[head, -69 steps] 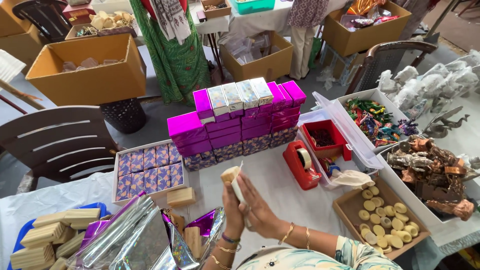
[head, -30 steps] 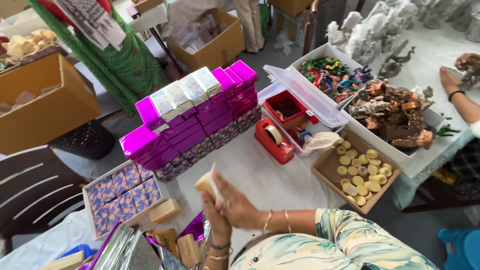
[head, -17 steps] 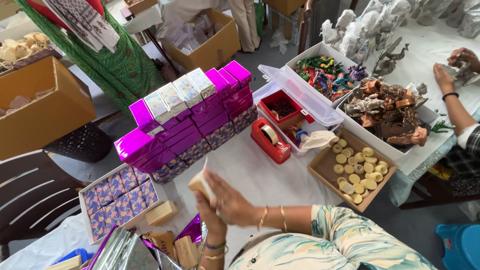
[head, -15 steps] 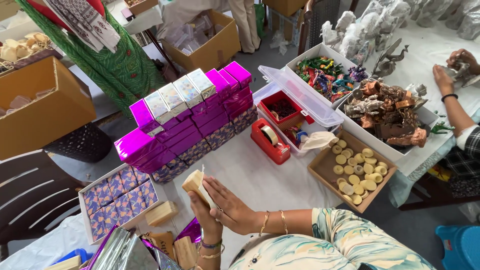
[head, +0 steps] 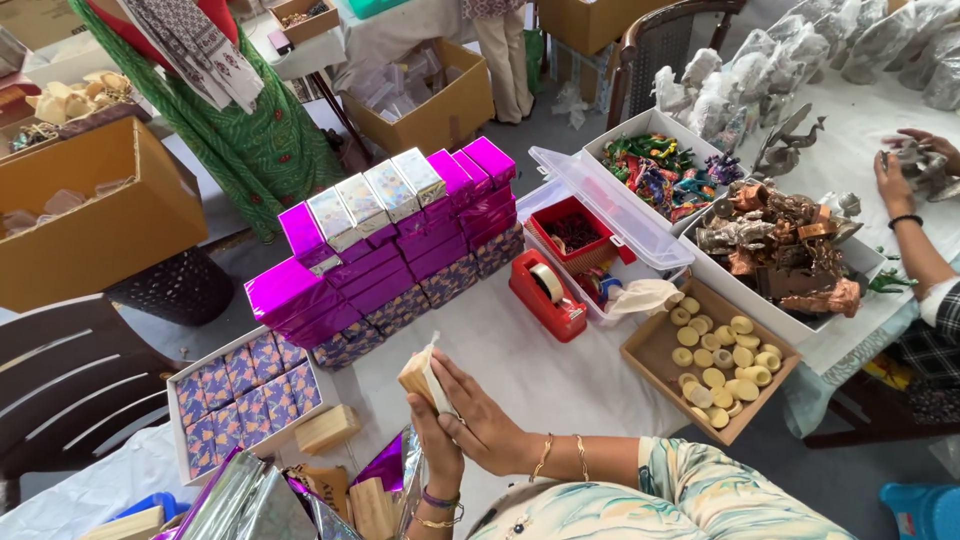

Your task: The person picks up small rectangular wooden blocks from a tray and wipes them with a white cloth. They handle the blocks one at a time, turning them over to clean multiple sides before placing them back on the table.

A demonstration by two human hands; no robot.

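Since half a second ago, both of my hands have stayed clasped on the small wooden block with almost no shift; the block has turned slightly, so that its pale face now points up and left. My right hand lies flat against the block's near side, fingers extended and pressed on, which appears to smooth the clear wrap onto the wood. My left hand closes around the block from below and carries its weight. Neither hand is open; both hold the block, raised above the near edge of the tabletop.

Surrounding layout:
- Loose sheets of silver and magenta foil lie at the near left corner, directly under my hands, within reach for wrapping.
- Bare wooden blocks lie beside the foil.
- An open tray of patterned boxes sits at the left edge.
- A stack of magenta boxes runs across the middle of the tabletop, clear of the working area.
- A red tape dispenser stands just right of the stack.
- A cardboard tray of pale round discs rests toward the right edge.

Another person's hands work on metal figurines at the far right.
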